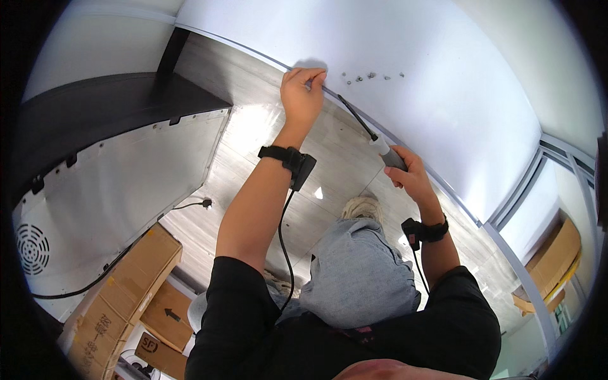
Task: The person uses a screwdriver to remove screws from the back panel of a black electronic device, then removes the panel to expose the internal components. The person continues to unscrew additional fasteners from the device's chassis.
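Note:
My left hand (303, 96) is at the edge of the white tabletop (430, 107), its thumb and fingertips pinched together. Whatever those fingertips hold, if anything, is too small to make out. In my right hand (415, 177) is a screwdriver (384, 151) with a grey and white handle and a long black shaft. The shaft slants up and left, its tip close to the table edge, a little right of my left hand. Several small screws (372, 75) lie loose on the tabletop just beyond both hands.
A metal-sided cabinet (126, 168) with a black top stands at the left. Cardboard boxes (120, 304) sit at the lower left, near a black plug (206, 203) on the floor. At the right is a grey metal frame (519, 272) with more cardboard (551, 259) behind it.

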A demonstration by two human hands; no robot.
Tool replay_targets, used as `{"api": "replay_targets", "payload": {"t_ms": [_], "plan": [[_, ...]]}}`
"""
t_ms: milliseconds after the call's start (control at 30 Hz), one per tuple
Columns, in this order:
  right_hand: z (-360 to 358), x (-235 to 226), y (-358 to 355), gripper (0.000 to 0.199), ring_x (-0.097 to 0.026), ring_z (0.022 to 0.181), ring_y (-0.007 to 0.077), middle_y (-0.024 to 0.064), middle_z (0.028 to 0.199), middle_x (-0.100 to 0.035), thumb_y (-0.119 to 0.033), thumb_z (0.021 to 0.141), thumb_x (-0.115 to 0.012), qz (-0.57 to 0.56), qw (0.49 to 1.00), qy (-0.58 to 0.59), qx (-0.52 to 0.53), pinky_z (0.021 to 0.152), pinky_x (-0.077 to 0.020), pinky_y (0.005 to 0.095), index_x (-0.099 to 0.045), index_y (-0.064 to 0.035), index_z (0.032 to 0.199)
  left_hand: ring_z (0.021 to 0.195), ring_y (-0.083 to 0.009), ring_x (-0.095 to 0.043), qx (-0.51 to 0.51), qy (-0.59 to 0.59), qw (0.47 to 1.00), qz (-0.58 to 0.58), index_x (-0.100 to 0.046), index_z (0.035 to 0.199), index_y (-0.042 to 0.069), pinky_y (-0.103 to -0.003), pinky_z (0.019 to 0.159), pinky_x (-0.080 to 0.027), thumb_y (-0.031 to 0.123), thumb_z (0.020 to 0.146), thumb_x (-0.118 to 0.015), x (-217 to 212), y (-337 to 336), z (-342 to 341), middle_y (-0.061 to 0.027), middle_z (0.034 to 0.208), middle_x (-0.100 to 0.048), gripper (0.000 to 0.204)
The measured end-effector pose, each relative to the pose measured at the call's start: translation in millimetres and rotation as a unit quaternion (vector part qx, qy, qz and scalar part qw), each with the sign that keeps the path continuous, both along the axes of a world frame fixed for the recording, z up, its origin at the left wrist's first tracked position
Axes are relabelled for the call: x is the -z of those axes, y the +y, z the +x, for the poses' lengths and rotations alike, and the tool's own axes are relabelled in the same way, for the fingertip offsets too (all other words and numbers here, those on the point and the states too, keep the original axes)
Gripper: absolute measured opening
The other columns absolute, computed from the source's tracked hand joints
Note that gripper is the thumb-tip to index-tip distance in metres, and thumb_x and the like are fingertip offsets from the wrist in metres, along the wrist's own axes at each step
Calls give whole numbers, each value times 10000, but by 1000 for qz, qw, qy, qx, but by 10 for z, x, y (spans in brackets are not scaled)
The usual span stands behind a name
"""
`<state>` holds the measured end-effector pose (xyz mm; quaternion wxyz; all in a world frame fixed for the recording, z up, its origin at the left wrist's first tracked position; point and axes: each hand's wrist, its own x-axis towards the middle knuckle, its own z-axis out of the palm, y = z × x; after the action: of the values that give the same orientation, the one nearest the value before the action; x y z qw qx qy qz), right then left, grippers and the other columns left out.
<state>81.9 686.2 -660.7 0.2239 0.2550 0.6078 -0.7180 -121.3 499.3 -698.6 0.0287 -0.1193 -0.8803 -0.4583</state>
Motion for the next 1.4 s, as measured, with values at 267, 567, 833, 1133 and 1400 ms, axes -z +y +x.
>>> {"api": "replay_targets", "payload": {"t_ms": [267,567,833,1133,1400], "plan": [[-171,179,94,409,-482,579,75,7,760,-531,-109,755,-661,-10,1000,4,1,509,-394,234,-550,6,1131,797,-189,-465,3,88,993,-76,-738,843,112,-300,681,-422,42,726,-717,152,276,-103,-6,775,-606,139],[-405,124,49,421,-506,617,83,17,804,-542,-101,761,-662,-50,997,10,-50,536,-416,238,-530,12,1145,784,-194,-499,57,20,998,-26,-706,980,94,-284,664,-447,-37,730,-669,87,102,-163,-29,774,-621,284],[-778,-18,-236,398,-482,593,79,12,781,-530,-106,780,-661,-11,993,45,-104,526,-404,234,-530,6,1140,857,-128,-602,-23,-280,926,250,-629,1099,35,-268,780,-477,-21,872,-506,-203,-403,-142,-67,955,-662,265],[-1359,-698,-1005,409,-457,563,84,29,798,-531,-172,828,-608,49,965,101,-239,509,-383,235,-488,-26,1191,797,-183,-651,-55,-361,804,468,-527,1156,-29,-282,732,-551,173,992,-366,-1035,-1505,28,-160,1008,-638,306],[-1334,-1203,-1689,428,-500,567,105,52,832,-539,-222,885,-538,-35,962,52,-266,500,-380,256,-406,-62,1259,751,-160,-627,-70,-367,815,443,-523,1148,-8,-280,727,-549,190,993,-377,-1390,-2143,-15,-126,1005,-623,291]]}}
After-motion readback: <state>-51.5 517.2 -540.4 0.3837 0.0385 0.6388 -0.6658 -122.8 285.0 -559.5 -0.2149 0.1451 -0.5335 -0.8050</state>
